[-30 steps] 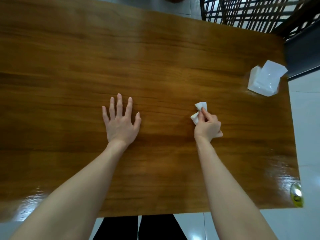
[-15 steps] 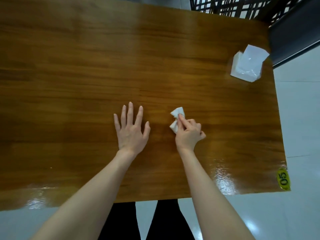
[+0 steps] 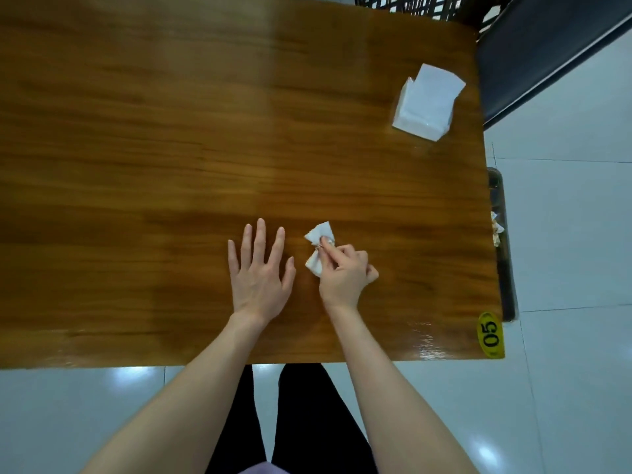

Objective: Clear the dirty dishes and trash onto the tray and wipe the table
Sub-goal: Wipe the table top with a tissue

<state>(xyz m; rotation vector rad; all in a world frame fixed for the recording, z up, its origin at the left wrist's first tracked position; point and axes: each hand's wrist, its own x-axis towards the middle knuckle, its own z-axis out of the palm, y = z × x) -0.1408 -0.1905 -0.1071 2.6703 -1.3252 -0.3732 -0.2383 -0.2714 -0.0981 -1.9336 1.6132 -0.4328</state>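
Nearest the camera, the person's dark trousers [image 3: 307, 422] stand over a glossy pale tiled floor [image 3: 85, 415], just short of the near edge of the wooden tabletop [image 3: 154, 148]. Both bare forearms reach forward over that edge.

The left hand [image 3: 260, 278] lies flat on the wood, palm down, fingers straight and slightly spread, with nothing in its grip. Just to its right, not touching it, the right hand [image 3: 345, 278] has its fingers curled. Its grip is closed on a crumpled white napkin [image 3: 321, 232], with the fingertips pinching the wad at its middle and pressing it against the tabletop. The paper bunches out above and below the pinch.

At the near right corner of the tabletop sits a yellow oval sticker [image 3: 490, 335] with the number "05" in black.

Past the right edge, lower than the tabletop and mostly hidden by it, a narrow strip of what looks like a dark tray [image 3: 509, 285] shows, with a scrap of crumpled paper [image 3: 496, 229] lying in it.

Farther back, near the right rear corner, a white napkin pack [image 3: 427, 104] rests on the wood with one sheet standing up from its top; no writing on it can be read.

Beyond the far corner are a dark padded seat [image 3: 547, 53] and a dark lattice chair back [image 3: 410, 5].
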